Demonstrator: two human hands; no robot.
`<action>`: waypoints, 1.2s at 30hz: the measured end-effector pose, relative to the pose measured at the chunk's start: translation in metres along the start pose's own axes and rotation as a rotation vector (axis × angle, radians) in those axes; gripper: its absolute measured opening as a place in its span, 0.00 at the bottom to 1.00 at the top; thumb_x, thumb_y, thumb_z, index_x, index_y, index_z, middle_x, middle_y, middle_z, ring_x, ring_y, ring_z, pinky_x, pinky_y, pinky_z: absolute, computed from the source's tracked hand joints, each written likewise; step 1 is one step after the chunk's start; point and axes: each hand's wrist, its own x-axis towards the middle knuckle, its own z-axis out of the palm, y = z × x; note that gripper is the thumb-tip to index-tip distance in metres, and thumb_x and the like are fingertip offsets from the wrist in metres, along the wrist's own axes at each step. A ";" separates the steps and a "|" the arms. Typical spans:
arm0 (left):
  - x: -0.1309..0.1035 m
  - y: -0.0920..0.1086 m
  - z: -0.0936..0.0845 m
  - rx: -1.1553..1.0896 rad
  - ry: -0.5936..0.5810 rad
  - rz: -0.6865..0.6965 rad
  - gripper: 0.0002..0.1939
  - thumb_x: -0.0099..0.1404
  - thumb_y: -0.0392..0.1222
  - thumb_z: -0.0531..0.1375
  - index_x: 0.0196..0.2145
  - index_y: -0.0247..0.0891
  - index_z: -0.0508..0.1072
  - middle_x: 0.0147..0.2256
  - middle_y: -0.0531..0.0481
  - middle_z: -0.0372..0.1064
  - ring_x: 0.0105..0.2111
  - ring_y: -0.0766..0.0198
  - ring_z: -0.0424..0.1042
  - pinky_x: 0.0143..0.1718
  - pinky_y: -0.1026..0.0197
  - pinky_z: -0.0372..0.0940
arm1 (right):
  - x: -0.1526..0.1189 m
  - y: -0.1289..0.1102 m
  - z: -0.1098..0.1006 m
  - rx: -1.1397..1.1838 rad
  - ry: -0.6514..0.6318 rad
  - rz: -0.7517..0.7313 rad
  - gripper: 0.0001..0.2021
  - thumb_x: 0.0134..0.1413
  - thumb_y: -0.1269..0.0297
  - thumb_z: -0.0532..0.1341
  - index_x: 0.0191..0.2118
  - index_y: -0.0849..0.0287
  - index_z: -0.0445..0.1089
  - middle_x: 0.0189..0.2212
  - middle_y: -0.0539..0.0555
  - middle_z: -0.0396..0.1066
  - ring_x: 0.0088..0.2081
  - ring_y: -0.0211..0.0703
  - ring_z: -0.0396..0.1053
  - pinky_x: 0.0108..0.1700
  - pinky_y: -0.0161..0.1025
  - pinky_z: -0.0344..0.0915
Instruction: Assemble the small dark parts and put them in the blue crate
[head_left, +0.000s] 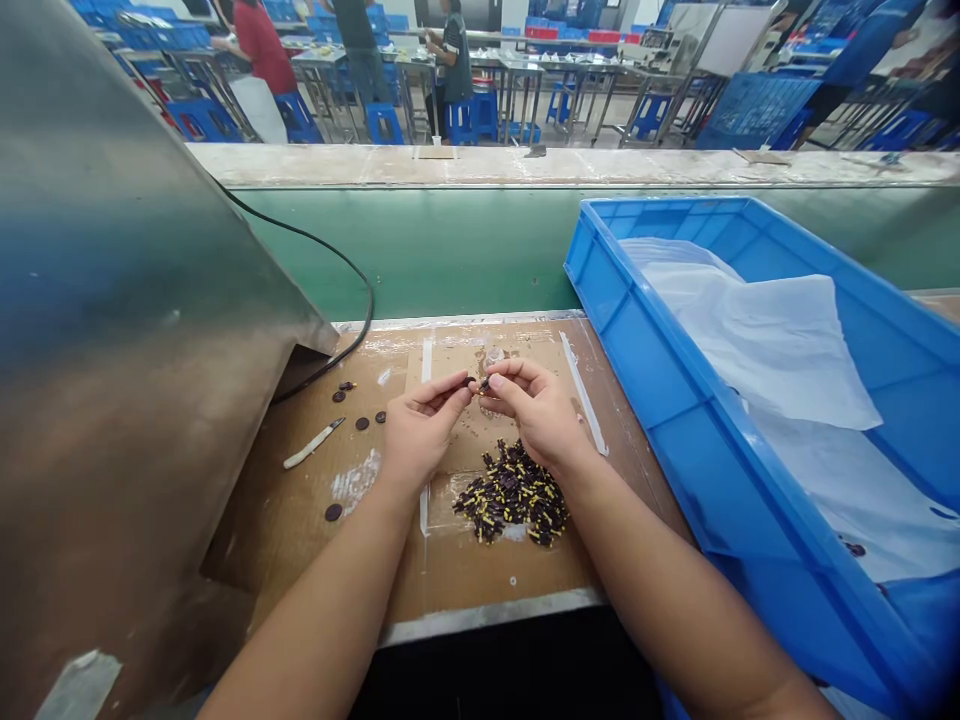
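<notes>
Left hand (416, 435): pinching dark disc (469, 381), seemingly.
Right hand (544, 418): pinching black-and-yellow piece (484, 386) beside disc, likely for fine control.
Black-and-yellow pile (514, 490): on worktop (289, 540), bodyward of right hand, easy reach.

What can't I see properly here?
All in the head view:
- Small pieces between left hand and right hand: fingers partly cover them.
- Red-shirted person: head cut off by top edge.
- Blue bin: cut off by right edge.
- Pile: top bits hide lower ones.
</notes>
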 end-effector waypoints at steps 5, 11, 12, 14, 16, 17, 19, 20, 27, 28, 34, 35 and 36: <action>0.001 -0.001 0.001 -0.285 -0.026 -0.172 0.17 0.50 0.40 0.76 0.38 0.36 0.81 0.36 0.45 0.78 0.34 0.69 0.76 0.41 0.69 0.71 | 0.000 -0.002 0.001 0.141 -0.009 0.073 0.12 0.47 0.59 0.72 0.36 0.56 0.73 0.31 0.49 0.76 0.37 0.40 0.77 0.48 0.41 0.74; -0.002 0.003 -0.001 -0.017 -0.085 0.014 0.11 0.59 0.44 0.71 0.38 0.35 0.80 0.42 0.42 0.78 0.43 0.63 0.77 0.49 0.63 0.71 | 0.003 -0.001 -0.002 0.283 -0.026 0.189 0.11 0.48 0.64 0.71 0.37 0.56 0.72 0.32 0.50 0.78 0.37 0.39 0.78 0.48 0.40 0.74; -0.003 0.004 -0.001 0.036 -0.096 0.053 0.11 0.61 0.44 0.70 0.38 0.36 0.80 0.43 0.42 0.78 0.44 0.62 0.77 0.50 0.62 0.71 | 0.003 0.000 -0.003 0.307 -0.022 0.222 0.10 0.49 0.64 0.71 0.37 0.56 0.72 0.32 0.50 0.78 0.37 0.39 0.78 0.49 0.39 0.74; -0.005 0.007 -0.001 0.108 -0.105 0.101 0.09 0.62 0.43 0.69 0.39 0.36 0.80 0.42 0.43 0.78 0.43 0.62 0.78 0.49 0.62 0.72 | 0.004 0.000 -0.005 0.360 -0.004 0.303 0.08 0.49 0.65 0.71 0.36 0.56 0.73 0.32 0.49 0.78 0.38 0.37 0.78 0.48 0.36 0.74; -0.007 0.010 0.000 0.145 -0.091 0.128 0.09 0.61 0.42 0.69 0.39 0.37 0.80 0.39 0.44 0.78 0.40 0.63 0.78 0.47 0.62 0.73 | 0.005 0.000 -0.006 0.395 0.014 0.377 0.06 0.50 0.65 0.70 0.34 0.57 0.74 0.32 0.50 0.79 0.39 0.38 0.78 0.48 0.34 0.75; -0.008 0.011 0.000 0.149 -0.079 0.141 0.09 0.61 0.42 0.69 0.38 0.37 0.81 0.39 0.44 0.78 0.40 0.63 0.78 0.47 0.61 0.73 | 0.005 0.001 -0.007 0.402 0.019 0.399 0.06 0.51 0.65 0.70 0.33 0.58 0.74 0.32 0.51 0.79 0.40 0.38 0.78 0.49 0.35 0.75; -0.009 0.012 0.001 0.139 -0.052 0.163 0.09 0.60 0.42 0.70 0.38 0.37 0.81 0.40 0.43 0.78 0.41 0.61 0.78 0.49 0.59 0.73 | 0.006 0.002 -0.007 0.407 0.025 0.416 0.05 0.51 0.66 0.70 0.33 0.58 0.75 0.33 0.52 0.79 0.41 0.40 0.78 0.50 0.36 0.76; -0.010 0.012 0.001 0.127 -0.039 0.170 0.09 0.59 0.42 0.70 0.37 0.36 0.81 0.41 0.43 0.78 0.42 0.61 0.78 0.50 0.58 0.73 | 0.007 0.003 -0.008 0.411 0.025 0.417 0.05 0.51 0.66 0.70 0.33 0.58 0.75 0.33 0.53 0.79 0.42 0.40 0.79 0.50 0.36 0.76; -0.012 0.013 0.002 0.068 -0.015 0.213 0.06 0.59 0.38 0.71 0.35 0.39 0.81 0.40 0.45 0.78 0.41 0.64 0.78 0.48 0.63 0.73 | 0.011 0.005 -0.009 0.418 -0.001 0.370 0.08 0.49 0.64 0.72 0.33 0.60 0.75 0.34 0.56 0.79 0.47 0.47 0.78 0.47 0.39 0.79; -0.013 0.013 0.003 0.072 -0.019 0.215 0.06 0.59 0.38 0.71 0.35 0.39 0.81 0.40 0.45 0.78 0.41 0.64 0.78 0.48 0.62 0.73 | 0.011 0.005 -0.009 0.416 0.005 0.360 0.08 0.48 0.63 0.72 0.33 0.60 0.75 0.34 0.56 0.79 0.47 0.48 0.78 0.47 0.39 0.80; -0.015 0.016 0.005 0.079 -0.015 0.203 0.06 0.59 0.39 0.71 0.35 0.38 0.80 0.40 0.44 0.78 0.40 0.61 0.78 0.49 0.58 0.74 | 0.009 0.001 -0.011 0.407 0.000 0.359 0.09 0.49 0.62 0.71 0.34 0.60 0.74 0.33 0.55 0.78 0.45 0.44 0.78 0.44 0.35 0.79; -0.015 0.016 0.005 0.073 -0.014 0.198 0.06 0.59 0.39 0.71 0.35 0.38 0.80 0.40 0.44 0.78 0.41 0.61 0.78 0.49 0.58 0.74 | 0.009 0.001 -0.011 0.400 -0.011 0.362 0.09 0.49 0.62 0.71 0.34 0.60 0.74 0.33 0.55 0.78 0.44 0.44 0.78 0.43 0.34 0.79; -0.015 0.016 0.005 0.069 -0.011 0.193 0.07 0.59 0.40 0.71 0.35 0.38 0.80 0.40 0.44 0.78 0.41 0.61 0.78 0.49 0.58 0.74 | 0.008 0.000 -0.011 0.396 -0.020 0.368 0.09 0.49 0.62 0.70 0.33 0.61 0.74 0.32 0.55 0.78 0.44 0.43 0.78 0.41 0.34 0.79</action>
